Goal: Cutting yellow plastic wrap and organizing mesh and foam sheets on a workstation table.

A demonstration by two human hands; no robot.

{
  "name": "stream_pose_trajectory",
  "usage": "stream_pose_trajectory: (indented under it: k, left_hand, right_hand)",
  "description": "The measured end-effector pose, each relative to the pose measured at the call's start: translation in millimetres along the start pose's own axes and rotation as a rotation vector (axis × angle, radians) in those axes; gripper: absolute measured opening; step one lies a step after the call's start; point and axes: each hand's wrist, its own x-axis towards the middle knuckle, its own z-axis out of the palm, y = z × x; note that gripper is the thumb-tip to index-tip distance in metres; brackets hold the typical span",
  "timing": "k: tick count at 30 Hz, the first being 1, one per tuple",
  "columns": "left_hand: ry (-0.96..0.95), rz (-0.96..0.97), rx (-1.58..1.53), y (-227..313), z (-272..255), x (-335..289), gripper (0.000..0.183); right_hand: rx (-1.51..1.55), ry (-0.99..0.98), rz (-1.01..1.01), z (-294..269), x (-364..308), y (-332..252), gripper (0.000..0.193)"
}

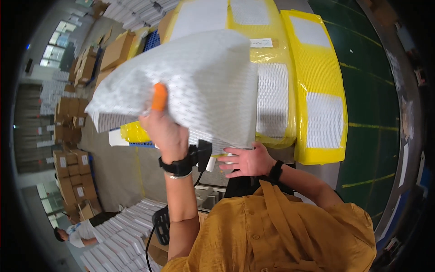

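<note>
A large white plastic sheet or bag (pixel 213 77) with a dashed pattern is raised in front of me, partly covering yellow-wrapped bundles. My left hand (pixel 166 133) is closed at its lower left part, fingers bent and slightly blurred. Around or at one finger is an orange piece (pixel 159 97), whose kind I cannot make out. My right hand (pixel 247 162) is open, palm showing and fingers spread, just below the sheet's lower right edge; its thumb is close to that edge, and I cannot tell whether they touch. Dark bands circle both wrists, and a black device sits on the left one.
Yellow-wrapped bundles with white patterned panels (pixel 317 86) lie ahead and right, beside a green floor strip (pixel 362 90). Cardboard boxes (pixel 72 167) are stacked at left. White flat stacks (pixel 122 235) lie lower left, near another person (pixel 77 233).
</note>
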Motion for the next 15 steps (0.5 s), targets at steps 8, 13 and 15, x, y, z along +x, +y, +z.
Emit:
stream_pose_trajectory:
  k: [8, 13, 15]
  left_hand:
    - [-0.173, -0.377, -0.379, 88.8, -82.0, 39.7, 0.042]
    - [-0.218, -0.380, -0.352, 142.3, -138.6, 59.4, 0.047]
    - [-0.161, -0.407, -0.374, 160.5, -168.9, 64.0, 0.053]
  right_hand:
    - [0.243, 0.010, -0.363, -5.2, 81.9, 53.3, 0.119]
    - [0.431, 0.396, -0.655, -36.0, 139.7, 67.5, 0.087]
    - [0.529, 0.493, -0.756, -50.5, 158.0, 73.6, 0.070]
